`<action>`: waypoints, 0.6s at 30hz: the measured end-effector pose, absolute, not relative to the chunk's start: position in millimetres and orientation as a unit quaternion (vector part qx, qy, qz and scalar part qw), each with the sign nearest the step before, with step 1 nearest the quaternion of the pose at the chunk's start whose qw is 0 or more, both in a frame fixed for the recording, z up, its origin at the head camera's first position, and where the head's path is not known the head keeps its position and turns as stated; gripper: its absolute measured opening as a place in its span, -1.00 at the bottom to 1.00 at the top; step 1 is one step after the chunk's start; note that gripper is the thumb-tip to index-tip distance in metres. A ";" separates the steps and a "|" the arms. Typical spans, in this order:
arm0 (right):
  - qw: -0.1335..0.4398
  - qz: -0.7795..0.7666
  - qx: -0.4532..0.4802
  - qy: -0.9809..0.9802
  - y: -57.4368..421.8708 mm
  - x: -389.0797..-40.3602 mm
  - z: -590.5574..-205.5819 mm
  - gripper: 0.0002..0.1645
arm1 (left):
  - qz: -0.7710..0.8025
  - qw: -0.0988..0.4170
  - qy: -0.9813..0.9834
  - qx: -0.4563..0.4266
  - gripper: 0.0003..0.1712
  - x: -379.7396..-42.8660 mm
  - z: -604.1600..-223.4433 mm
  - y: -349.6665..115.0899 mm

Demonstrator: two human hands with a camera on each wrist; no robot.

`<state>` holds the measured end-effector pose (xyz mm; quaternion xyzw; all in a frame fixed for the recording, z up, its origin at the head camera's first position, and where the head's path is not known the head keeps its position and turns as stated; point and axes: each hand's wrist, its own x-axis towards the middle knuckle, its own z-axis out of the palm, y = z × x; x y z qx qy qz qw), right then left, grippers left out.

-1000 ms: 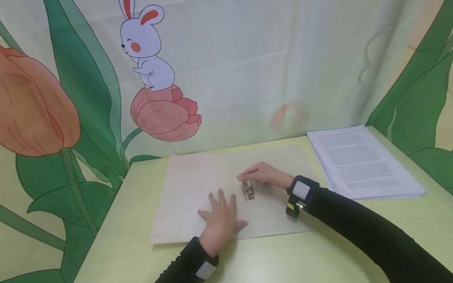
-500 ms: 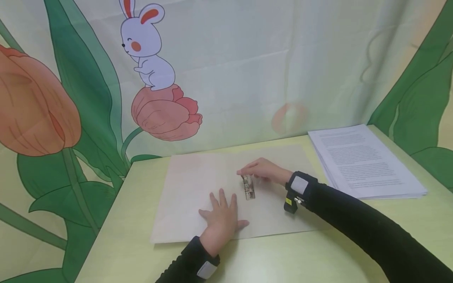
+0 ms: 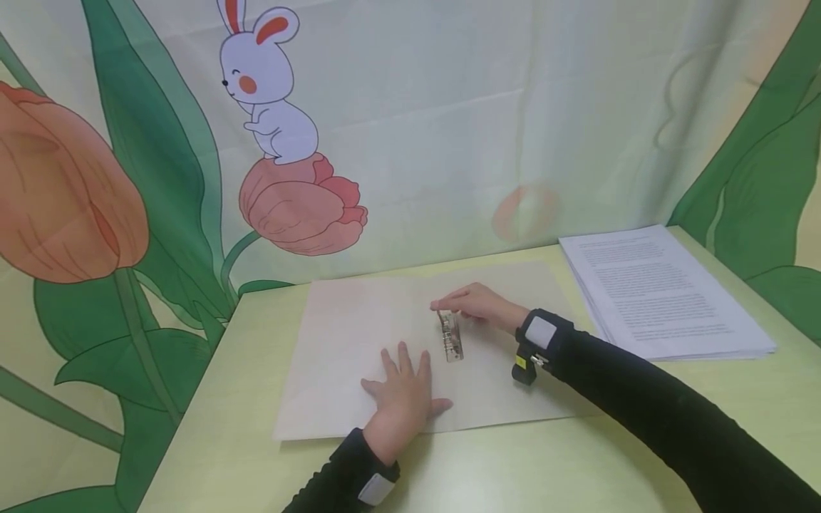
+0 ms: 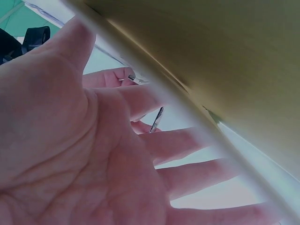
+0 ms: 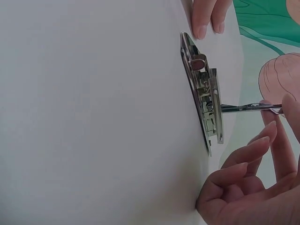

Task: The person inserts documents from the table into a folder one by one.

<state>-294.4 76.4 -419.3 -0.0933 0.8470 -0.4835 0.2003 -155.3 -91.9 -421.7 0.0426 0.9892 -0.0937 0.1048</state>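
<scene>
An open, pale file folder (image 3: 346, 335) lies flat, with a shiny metal lever clip (image 3: 452, 342) fixed near its middle fold. My right hand (image 3: 482, 302) pinches the end of the clip's lever (image 5: 246, 108) between thumb and forefinger. In the right wrist view that lever stands out from the clip's base, while the other fingers are curled below it. My left hand (image 3: 400, 407) rests on the folder's lower part, fingers spread, just left of the clip. The left wrist view shows its palm (image 4: 108, 154) up close along the folder's edge.
At the right of the pale yellow table (image 3: 212, 427) lies a stack of printed paper (image 3: 661, 292). A curtain (image 3: 436, 128) with a printed rabbit and tulips hangs behind the table's back edge. Dark camera bands are on both wrists.
My right hand has moved slightly up and away, raising the clip's lever from its lower position. The left hand has stayed in place on the folder.
</scene>
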 end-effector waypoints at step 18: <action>0.194 -0.506 -0.067 0.838 72.1 -306.2 -419.8 -0.53 | -0.093 0.111 0.989 0.037 0.03 -156.1 -421.0 -91.2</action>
